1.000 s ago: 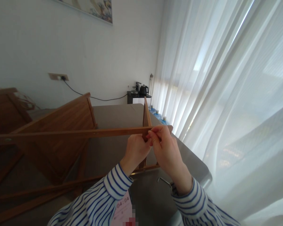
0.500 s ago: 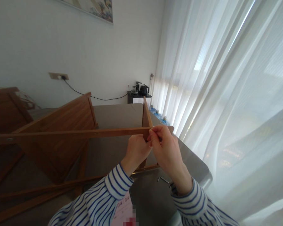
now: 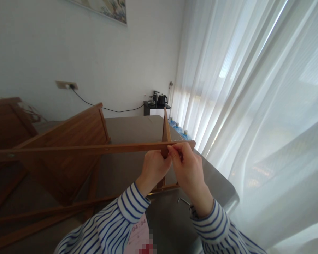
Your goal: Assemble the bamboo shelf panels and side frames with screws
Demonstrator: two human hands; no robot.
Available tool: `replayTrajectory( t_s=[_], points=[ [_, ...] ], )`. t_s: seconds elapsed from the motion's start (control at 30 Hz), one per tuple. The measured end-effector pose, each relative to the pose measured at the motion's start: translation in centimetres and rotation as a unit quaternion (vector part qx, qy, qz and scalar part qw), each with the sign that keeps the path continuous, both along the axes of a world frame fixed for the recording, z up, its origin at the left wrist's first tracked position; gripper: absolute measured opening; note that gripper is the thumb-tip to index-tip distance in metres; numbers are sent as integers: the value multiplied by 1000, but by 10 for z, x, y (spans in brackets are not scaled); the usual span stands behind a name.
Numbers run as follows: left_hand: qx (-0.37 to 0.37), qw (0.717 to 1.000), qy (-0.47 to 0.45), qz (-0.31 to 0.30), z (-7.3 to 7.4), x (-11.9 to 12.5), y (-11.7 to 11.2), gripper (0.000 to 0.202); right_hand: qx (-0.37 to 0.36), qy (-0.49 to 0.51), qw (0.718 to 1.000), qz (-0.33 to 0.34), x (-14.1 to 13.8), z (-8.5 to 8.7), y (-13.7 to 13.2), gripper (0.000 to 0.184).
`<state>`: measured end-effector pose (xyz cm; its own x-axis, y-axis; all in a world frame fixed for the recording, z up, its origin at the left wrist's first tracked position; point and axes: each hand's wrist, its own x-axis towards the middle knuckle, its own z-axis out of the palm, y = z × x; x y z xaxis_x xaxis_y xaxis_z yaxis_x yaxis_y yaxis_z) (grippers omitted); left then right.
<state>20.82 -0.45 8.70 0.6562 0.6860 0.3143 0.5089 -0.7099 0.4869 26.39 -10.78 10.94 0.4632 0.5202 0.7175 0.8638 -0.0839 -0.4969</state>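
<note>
Our left hand [image 3: 155, 167] grips the flat brown wooden crosspiece [image 3: 166, 128]; our right hand [image 3: 188, 169] pinches, contents hidden. Slackened grip could tilt the crosspiece.

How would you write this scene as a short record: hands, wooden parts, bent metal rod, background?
Wooden parts: long rail meeting shorter board
Left hand: just below rail, its fingertips hidden
Right hand: pinching at rail; anything pinched is hidden
Bent metal rod: beside right cuff
Background: black kettle on cabinet; white curtain

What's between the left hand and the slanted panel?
In the head view, grey tabletop shows between left hand and panel, below the long wooden rail.
</note>
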Motion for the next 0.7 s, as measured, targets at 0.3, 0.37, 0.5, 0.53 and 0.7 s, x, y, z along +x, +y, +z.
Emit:
replayTrajectory(
  t_s=[0.3, 0.37, 0.5, 0.53, 0.7],
  points=[
    [14, 1000, -14, -3, -3, -1, 0, 49, 41, -94, 995, 1, 3, -7, 1, 19],
    [13, 1000, -13, -3, -3, -1, 0, 48, 43, -103, 994, 3, 2, -8, 0, 18],
    [10, 1000, -11, -14, 0, -1, 0, 48, 29, -139, 990, -27, 0, -6, -2, 16],
    [10, 1000, -10, -15, 0, -2, 0, 49, 26, -149, 988, -38, -1, -5, -2, 15],
    [13, 1000, -13, -19, -1, -2, 0, 51, 3, -174, 982, -79, -4, -3, -1, 17]
  ],
)
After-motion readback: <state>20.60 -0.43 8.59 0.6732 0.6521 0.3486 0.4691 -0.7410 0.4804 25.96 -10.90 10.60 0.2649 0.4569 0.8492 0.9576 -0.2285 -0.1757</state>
